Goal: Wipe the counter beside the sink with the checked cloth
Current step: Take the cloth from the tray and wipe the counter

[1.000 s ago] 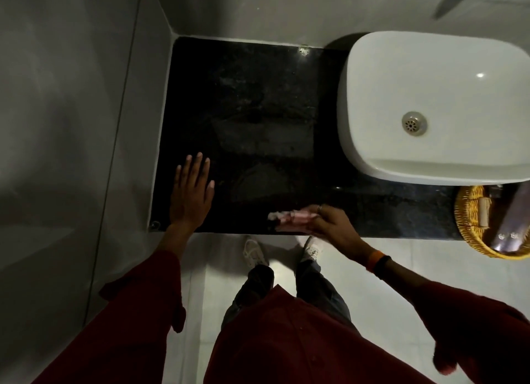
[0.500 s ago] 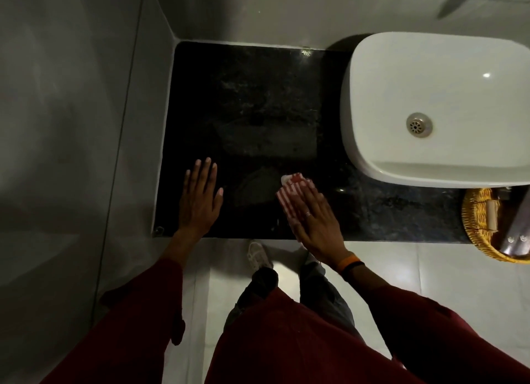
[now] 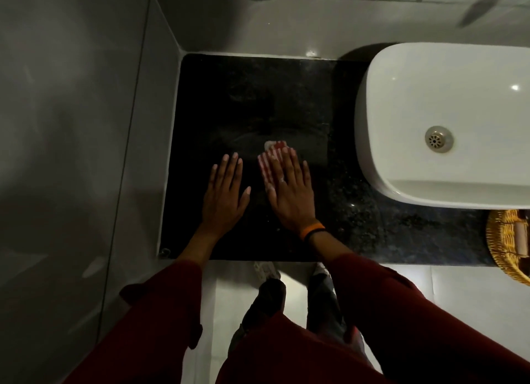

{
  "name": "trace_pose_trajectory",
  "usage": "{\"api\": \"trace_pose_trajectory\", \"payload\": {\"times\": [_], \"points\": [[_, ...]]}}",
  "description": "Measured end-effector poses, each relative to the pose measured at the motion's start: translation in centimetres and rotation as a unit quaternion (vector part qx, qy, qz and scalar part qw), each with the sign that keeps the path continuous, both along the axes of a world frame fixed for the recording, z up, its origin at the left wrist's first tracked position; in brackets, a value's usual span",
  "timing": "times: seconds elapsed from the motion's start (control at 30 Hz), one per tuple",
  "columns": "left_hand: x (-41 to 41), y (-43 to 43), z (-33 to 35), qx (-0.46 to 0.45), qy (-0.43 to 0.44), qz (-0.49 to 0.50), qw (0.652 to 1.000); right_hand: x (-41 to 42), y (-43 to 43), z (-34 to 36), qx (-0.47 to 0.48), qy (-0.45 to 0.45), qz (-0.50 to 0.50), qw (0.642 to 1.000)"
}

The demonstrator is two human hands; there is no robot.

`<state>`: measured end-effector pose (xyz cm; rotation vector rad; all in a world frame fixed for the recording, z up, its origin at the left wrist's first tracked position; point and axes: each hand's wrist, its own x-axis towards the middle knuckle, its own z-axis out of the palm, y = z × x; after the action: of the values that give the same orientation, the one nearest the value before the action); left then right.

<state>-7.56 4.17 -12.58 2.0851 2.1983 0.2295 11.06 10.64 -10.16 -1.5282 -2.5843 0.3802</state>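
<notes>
The black stone counter (image 3: 258, 97) lies left of the white basin (image 3: 447, 120). A red-and-white checked cloth (image 3: 269, 160) is pressed flat on the counter's middle under my right hand (image 3: 289, 191); only its far and left edges show past my fingers. My right hand lies palm down, fingers spread over the cloth. My left hand (image 3: 225, 191) rests flat on the bare counter just left of it, fingers apart, holding nothing.
Grey tiled walls close the counter at the left and back. A woven yellow basket (image 3: 507, 246) sits at the counter's right front, under the basin's corner. My legs and shoes stand on the pale floor below the counter's front edge.
My right hand has slid the cloth from the counter's front edge to its middle and flattened onto it. My left hand has stayed flat on the counter, now close beside the right.
</notes>
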Motion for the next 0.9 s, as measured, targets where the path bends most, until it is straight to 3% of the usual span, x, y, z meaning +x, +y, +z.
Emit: {"api": "trace_pose_trajectory", "payload": {"times": [0.27, 0.53, 0.67, 0.9], "points": [[-0.4, 5.5, 0.4, -0.011, 0.001, 0.010, 1.000, -2.7, 5.7, -0.1, -0.030, 0.000, -0.074, 0.997], [-0.4, 5.4, 0.9, -0.011, -0.021, 0.012, 1.000, -1.8, 5.5, 1.0, -0.049, 0.048, -0.060, 0.996], [0.3, 4.7, 1.9, -0.005, -0.032, -0.001, 0.999, 2.0, 3.1, 1.7, -0.009, 0.080, -0.051, 0.995], [9.3, 0.5, 3.3, -0.002, -0.050, -0.085, 0.995, 12.5, -2.7, 2.1, 0.034, 0.041, -0.070, 0.996]]}}
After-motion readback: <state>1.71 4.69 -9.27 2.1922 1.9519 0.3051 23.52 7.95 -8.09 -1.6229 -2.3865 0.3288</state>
